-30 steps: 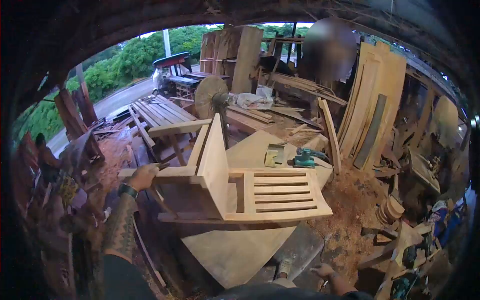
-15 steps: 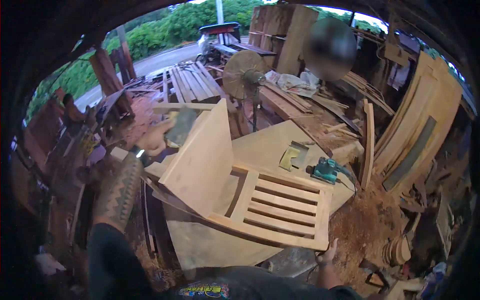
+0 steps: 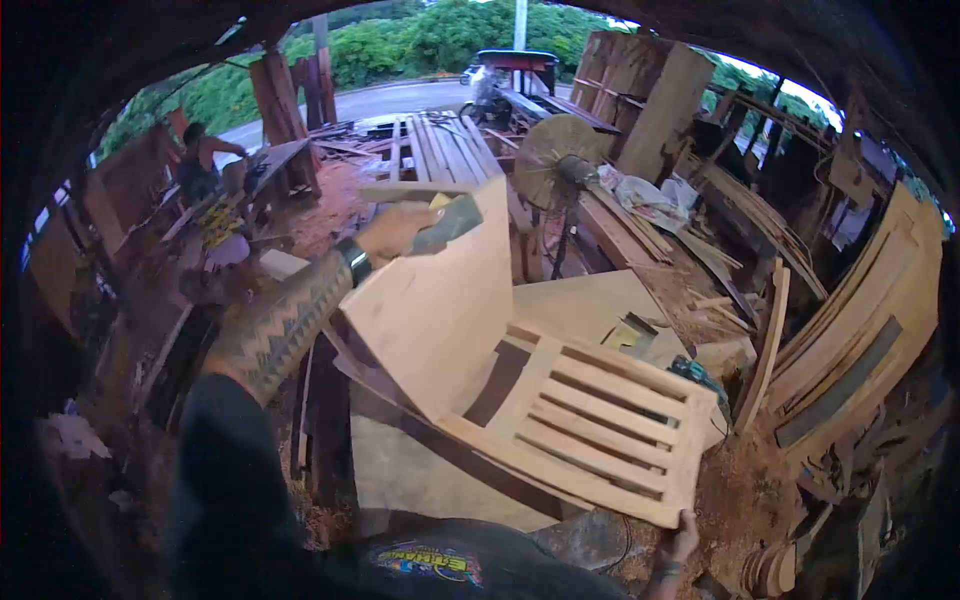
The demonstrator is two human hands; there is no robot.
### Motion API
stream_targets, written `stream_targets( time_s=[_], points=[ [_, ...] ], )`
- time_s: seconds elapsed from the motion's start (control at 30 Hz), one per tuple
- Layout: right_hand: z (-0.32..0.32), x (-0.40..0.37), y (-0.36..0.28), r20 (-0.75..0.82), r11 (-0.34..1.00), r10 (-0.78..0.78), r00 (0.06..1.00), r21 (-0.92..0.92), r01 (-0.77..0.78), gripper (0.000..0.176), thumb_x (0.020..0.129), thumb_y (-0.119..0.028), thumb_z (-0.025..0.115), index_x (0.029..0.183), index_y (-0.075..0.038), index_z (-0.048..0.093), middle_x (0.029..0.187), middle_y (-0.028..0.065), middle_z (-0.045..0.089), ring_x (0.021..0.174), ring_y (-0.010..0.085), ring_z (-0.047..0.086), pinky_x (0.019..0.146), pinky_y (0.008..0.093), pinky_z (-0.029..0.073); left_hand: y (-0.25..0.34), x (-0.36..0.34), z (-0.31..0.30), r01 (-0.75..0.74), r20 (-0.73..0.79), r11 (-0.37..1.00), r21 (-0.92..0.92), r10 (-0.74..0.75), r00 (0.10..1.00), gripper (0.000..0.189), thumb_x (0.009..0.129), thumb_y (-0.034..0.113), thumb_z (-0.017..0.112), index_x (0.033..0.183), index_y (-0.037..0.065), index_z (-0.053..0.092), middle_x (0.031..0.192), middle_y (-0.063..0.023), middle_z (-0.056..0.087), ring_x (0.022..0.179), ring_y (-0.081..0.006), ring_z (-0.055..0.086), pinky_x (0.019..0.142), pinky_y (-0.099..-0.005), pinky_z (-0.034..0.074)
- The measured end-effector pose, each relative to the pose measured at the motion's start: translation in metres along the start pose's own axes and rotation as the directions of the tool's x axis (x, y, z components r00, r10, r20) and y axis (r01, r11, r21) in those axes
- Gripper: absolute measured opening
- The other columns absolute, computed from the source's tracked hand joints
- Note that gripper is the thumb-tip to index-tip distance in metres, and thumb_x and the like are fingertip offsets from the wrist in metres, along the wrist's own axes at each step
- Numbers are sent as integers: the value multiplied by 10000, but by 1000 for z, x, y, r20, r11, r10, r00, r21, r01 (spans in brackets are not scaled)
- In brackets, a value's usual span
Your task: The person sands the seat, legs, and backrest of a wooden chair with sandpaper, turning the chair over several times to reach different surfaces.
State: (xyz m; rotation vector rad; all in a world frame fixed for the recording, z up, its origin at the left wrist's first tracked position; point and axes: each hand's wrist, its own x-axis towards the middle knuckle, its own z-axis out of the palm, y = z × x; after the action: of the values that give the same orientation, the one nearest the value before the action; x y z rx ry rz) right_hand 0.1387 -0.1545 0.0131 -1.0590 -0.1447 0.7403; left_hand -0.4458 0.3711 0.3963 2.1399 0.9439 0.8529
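A wooden chair (image 3: pixel 545 400) of pale timber lies on its back, with its slatted backrest towards the right and its solid seat panel (image 3: pixel 435 310) rising at the left. My left hand (image 3: pixel 398 234) is closed on a piece of sandpaper (image 3: pixel 450 222), dark grey with a yellowish part, at the panel's upper edge. Down at the near right corner of the backrest, my right hand (image 3: pixel 682 540) grips the frame; some of its fingers are hidden behind the wood. Beneath the chair is a flat board (image 3: pixel 410 470).
Beyond the backrest, a green power sander (image 3: pixel 697 374) and another sandpaper piece (image 3: pixel 632 332) lie on the board. A fan (image 3: pixel 555 160) stands behind. Curved planks (image 3: pixel 850 300) lean at the right. Another person (image 3: pixel 205 165) is by a bench at the far left.
My left hand has brought the sandpaper from behind the seat panel to its upper edge. My head view has turned left, and the chair's right end sits lower in view, with my right hand at its corner.
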Motion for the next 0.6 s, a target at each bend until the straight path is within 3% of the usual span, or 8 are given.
stream_targets(
  time_s=[0.03,0.1,0.17,0.2,0.23,0.33,0.43,0.6],
  points=[
    [23,-9,-32,38,997,-74,997,-3,75,482,1033,-242,605,1399,72,608,1335,181,687,1219,337,670,1046,469,535,4,1,-14,52,-17,996,-78,-54,998,322,1077,249,637,1258,-8,705,1105,-62,750,916,-145,729,797,-325,616],
    [35,-2,-103,73,943,-204,976,-252,216,487,1034,-256,616,1384,83,615,1344,174,680,1239,318,660,1061,458,525,50,-8,-42,233,-23,847,-477,-277,961,310,1073,239,648,1246,-11,707,1092,-68,750,900,-156,740,790,-334,632],
    [88,-25,-188,183,941,-270,945,-157,299,495,1041,-285,618,1376,80,625,1344,166,680,1248,304,651,1071,437,507,52,-6,-73,179,-61,880,-440,-229,972,307,1071,239,654,1242,-9,709,1089,-77,751,893,-165,747,790,-340,641],
    [110,-33,-230,231,841,-402,886,-290,457,513,1041,-316,616,1378,72,628,1347,148,677,1241,279,648,1060,418,501,53,-10,-85,154,-82,896,-417,-206,975,305,1070,239,657,1239,-8,710,1088,-81,752,889,-170,751,790,-344,646],
    [120,-22,-266,255,811,-440,861,-300,503,520,1038,-335,620,1381,55,633,1342,129,672,1216,258,651,1041,411,500,65,-16,-81,169,-80,868,-467,-232,969,305,1068,263,659,1208,-1,720,1048,-67,744,856,-153,730,760,-330,628],
    [160,5,-391,488,474,-608,626,-409,780,461,1059,-355,604,1295,37,660,1190,96,684,1092,219,645,976,379,512,105,-37,-84,206,-60,810,-549,-284,957,316,1060,326,676,1177,40,740,982,-29,729,784,-109,683,715,-293,590],
    [231,33,-514,575,372,-609,546,-401,837,417,1066,-356,627,1253,15,668,1160,90,685,1042,211,663,914,360,545,96,-52,-95,115,-108,701,-704,-266,958,305,1072,295,657,1197,24,718,1021,-57,760,807,-135,733,732,-309,628],
    [412,31,-542,657,220,-633,409,-354,909,424,1048,-341,650,1294,5,636,1172,98,685,1030,211,675,898,369,560,69,-97,-98,36,-175,553,-833,-324,930,313,1079,318,629,1205,45,716,1033,-63,772,810,-156,743,761,-338,627]
  ],
)
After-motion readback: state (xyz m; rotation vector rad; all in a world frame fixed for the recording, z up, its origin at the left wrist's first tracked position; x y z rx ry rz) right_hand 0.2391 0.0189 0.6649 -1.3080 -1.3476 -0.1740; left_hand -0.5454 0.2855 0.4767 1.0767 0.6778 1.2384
